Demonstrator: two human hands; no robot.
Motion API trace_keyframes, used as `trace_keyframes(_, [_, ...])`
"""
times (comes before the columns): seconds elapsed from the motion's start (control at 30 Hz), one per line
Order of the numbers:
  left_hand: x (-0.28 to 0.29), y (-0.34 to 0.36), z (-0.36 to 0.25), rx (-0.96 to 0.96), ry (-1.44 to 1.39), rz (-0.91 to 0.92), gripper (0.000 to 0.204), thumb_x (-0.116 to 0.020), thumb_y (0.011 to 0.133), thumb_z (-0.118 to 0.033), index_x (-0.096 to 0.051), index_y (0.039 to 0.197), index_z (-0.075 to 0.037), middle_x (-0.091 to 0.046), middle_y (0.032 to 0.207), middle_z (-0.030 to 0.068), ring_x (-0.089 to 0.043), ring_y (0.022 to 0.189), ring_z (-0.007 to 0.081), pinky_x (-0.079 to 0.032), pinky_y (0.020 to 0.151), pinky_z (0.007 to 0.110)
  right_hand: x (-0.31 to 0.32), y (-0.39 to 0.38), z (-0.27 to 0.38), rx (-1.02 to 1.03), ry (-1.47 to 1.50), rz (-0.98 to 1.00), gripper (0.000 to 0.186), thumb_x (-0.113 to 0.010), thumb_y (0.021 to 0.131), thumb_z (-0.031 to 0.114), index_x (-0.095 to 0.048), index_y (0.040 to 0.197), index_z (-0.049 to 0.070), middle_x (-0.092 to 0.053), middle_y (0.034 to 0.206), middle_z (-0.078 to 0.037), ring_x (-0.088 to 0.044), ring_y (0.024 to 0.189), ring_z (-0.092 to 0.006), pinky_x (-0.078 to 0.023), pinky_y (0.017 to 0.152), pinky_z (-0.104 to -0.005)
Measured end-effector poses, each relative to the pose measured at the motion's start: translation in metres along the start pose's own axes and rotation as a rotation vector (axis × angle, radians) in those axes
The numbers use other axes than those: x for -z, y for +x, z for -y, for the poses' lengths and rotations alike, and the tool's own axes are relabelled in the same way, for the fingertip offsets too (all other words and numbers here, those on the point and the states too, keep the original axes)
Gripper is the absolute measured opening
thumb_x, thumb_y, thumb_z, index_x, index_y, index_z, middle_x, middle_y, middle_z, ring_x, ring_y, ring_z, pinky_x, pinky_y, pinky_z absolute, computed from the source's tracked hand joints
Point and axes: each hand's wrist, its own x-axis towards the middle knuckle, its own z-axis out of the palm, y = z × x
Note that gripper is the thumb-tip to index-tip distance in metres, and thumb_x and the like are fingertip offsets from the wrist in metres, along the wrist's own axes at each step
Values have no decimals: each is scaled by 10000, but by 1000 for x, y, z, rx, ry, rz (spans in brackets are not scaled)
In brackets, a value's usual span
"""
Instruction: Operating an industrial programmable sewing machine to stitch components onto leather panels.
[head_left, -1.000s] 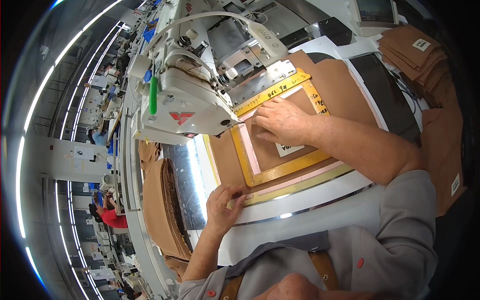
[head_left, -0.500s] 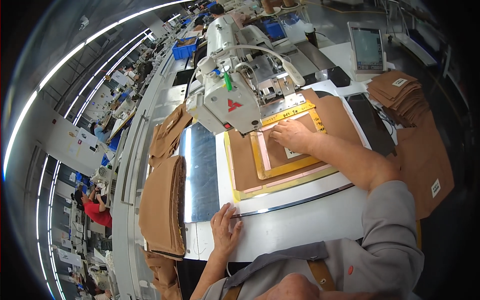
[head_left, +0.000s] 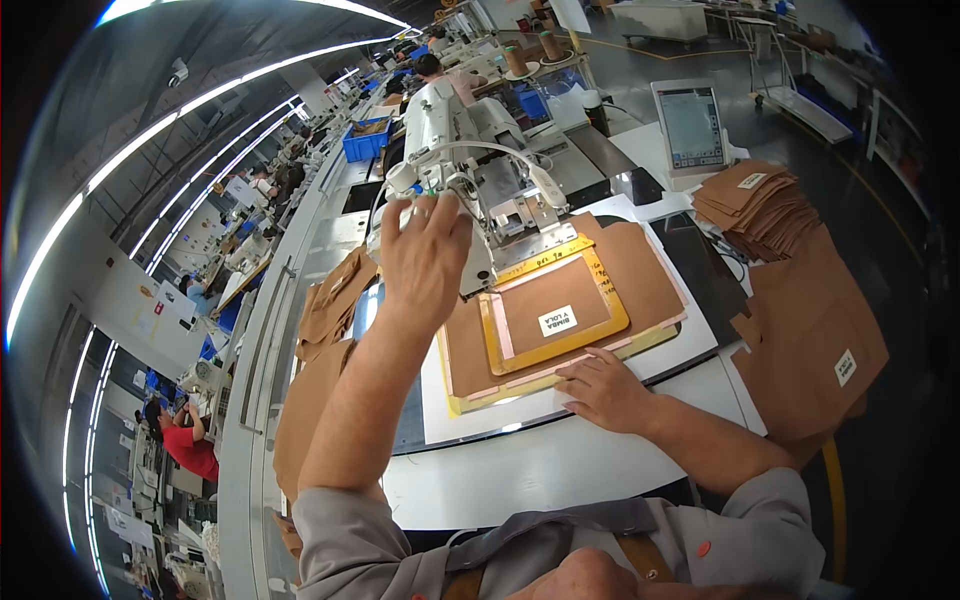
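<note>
My left hand (head_left: 425, 265) is raised in front of the white sewing machine head (head_left: 475, 265), its fingers stretched upward over the casing near a small green part. Its palm side is hidden, and I see nothing held in it. Low at the front, my right hand (head_left: 608, 392) lies with fingers spread at the near edge of the layered work. A yellow rectangular frame (head_left: 560, 362) rests on a brown fabric panel (head_left: 650, 262), one edge under the machine's metal clamp (head_left: 540, 250). Inside the frame sits a white label (head_left: 557, 320) with dark print.
Brown panels are stacked on the left (head_left: 310, 405) and by the screen (head_left: 690, 125) at the right (head_left: 750, 210). A larger brown piece (head_left: 815, 340) hangs over the right edge. Beyond the machine stands a blue crate (head_left: 366, 142). Other people work at the far left.
My left hand has risen from the table's front edge to the machine head. My right hand has drawn back from inside the frame to the work's near edge. The view has shifted.
</note>
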Motion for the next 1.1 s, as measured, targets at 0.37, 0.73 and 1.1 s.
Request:
trace_keyframes(0.37, [-71, 55, 45, -245, 195, 373, 145, -664, 797, -130, -700, 661, -163, -669, 744, 21, -647, 857, 179, -401, 892, 349, 7, 0, -16, -7, 94, -145, 218, -756, 845, 176, -714, 1034, 77, -710, 1025, -44, -651, 1004, -226, -440, 1020, -408])
trace_keyframes(0.73, [-69, 71, 37, -552, 440, 510, 165, -676, 829, -134, -692, 680, -205, -670, 748, -34, -641, 869, 126, -402, 910, 314, 2, -5, -27, -6, 29, -88, 123, -730, 862, 195, -730, 842, 73, -710, 874, -57, -663, 935, -218, -492, 910, -364])
trace_keyframes(1.1, [-45, 71, 40, -284, -42, 577, 66, -709, 815, -131, -686, 754, -134, -671, 812, 19, -642, 833, 195, -387, 923, 354, 1, -4, -29, -28, 47, -38, 134, -724, 888, 201, -733, 863, 70, -719, 893, -52, -659, 951, -212, -497, 913, -358])
